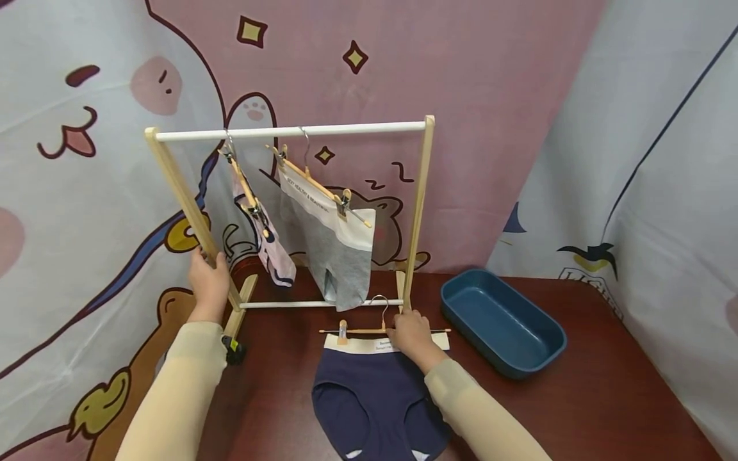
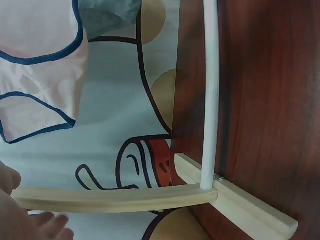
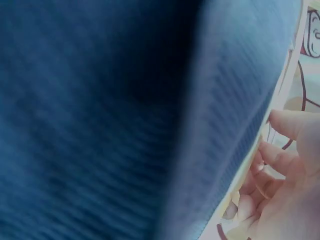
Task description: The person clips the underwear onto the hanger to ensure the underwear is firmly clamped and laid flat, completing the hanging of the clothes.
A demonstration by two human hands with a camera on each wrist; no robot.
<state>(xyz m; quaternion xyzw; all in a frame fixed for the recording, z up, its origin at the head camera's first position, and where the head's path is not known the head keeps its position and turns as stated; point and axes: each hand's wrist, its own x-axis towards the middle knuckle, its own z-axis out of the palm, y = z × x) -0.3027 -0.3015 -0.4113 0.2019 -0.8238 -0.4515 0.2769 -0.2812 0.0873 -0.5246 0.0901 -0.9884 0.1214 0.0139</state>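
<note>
My left hand [image 1: 209, 285] holds the left wooden post of a small clothes rack [image 1: 423, 186], thumb on one side and fingers on the other. In the left wrist view that post [image 2: 115, 200] runs down to its foot. My right hand [image 1: 412, 336] pinches the clip end of a wooden hanger [image 1: 366, 331] in front of the rack; its right clip is hidden by the fingers. Navy briefs [image 1: 375, 390] with a cream waistband hang from this hanger. In the right wrist view the briefs' fabric [image 3: 100, 125] fills most of the picture, blurred, beside my fingers.
On the rack's white top bar hang pink briefs [image 1: 277, 259] with dark trim and grey-and-white shorts [image 1: 340, 256], each on a clip hanger. A blue basin [image 1: 501, 323] stands right of the rack on the dark red table [image 1: 623, 384]. A patterned cloth [image 1: 461, 77] hangs behind.
</note>
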